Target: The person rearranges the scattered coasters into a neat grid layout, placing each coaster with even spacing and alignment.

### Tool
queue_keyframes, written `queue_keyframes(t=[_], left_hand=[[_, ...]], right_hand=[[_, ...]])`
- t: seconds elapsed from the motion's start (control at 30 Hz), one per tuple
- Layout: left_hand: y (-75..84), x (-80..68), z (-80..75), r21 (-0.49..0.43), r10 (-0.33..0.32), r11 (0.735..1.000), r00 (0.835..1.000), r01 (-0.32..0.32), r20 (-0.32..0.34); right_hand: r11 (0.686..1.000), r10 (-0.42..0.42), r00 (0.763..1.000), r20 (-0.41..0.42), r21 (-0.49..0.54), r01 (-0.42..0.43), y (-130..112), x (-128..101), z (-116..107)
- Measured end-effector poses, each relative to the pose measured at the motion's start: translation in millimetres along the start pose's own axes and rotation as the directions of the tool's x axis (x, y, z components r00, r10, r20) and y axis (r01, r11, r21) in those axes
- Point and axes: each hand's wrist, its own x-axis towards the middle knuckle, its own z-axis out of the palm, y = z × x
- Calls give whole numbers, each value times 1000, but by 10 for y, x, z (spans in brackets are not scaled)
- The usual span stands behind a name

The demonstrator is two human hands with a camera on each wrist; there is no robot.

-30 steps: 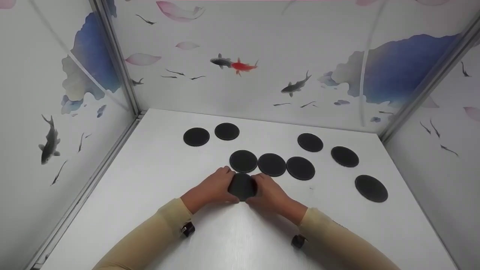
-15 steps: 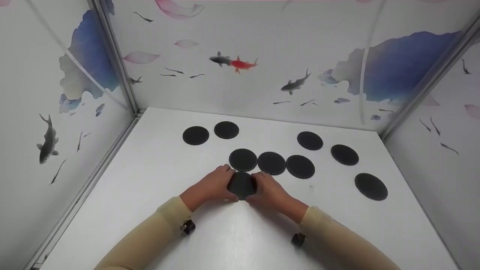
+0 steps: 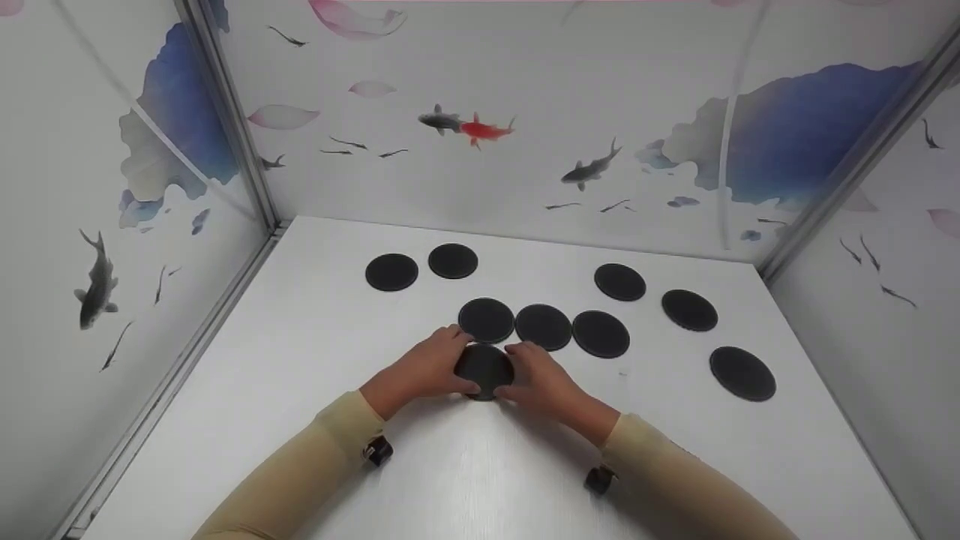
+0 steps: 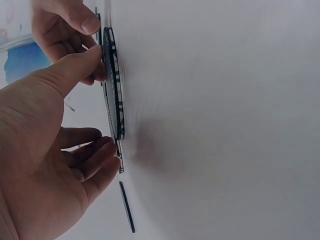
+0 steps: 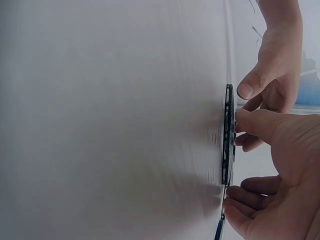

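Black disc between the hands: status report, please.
Left hand and right hand both pinch the black disc by its edges. Disc flat on white table. Row of three discs just beyond, nothing blocking.

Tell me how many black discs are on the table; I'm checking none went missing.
9 black discs: two far left, three in a middle row, three on the right, one held between both hands. That one may hide more beneath.

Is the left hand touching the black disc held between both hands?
Touching. The left wrist view shows the left hand's thumb pressed on the black disc's rim, fingers curled at its other edge.
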Motion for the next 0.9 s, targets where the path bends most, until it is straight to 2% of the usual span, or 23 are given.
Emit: queue_keyframes(t=[0.2,0.33,0.57,0.73,0.9], left_hand=[[-8,38,-37,-16,31,999,999,-31,-15],[-12,97,-49,-18,66,998,998,-66,-1],[-13,248,-14,51,100,994,995,-101,18],[-57,297,-19,100,100,989,992,-107,71],[-145,280,-60,40,107,993,986,-113,126]], right_hand=[[999,-20,998,-53,49,23,71,-33,-61],[998,-39,996,-79,56,43,136,-43,-95],[997,-39,994,-98,70,46,219,-105,-205],[994,-9,993,-115,103,21,274,-147,-266],[991,39,993,-109,134,-24,315,-188,-321]])
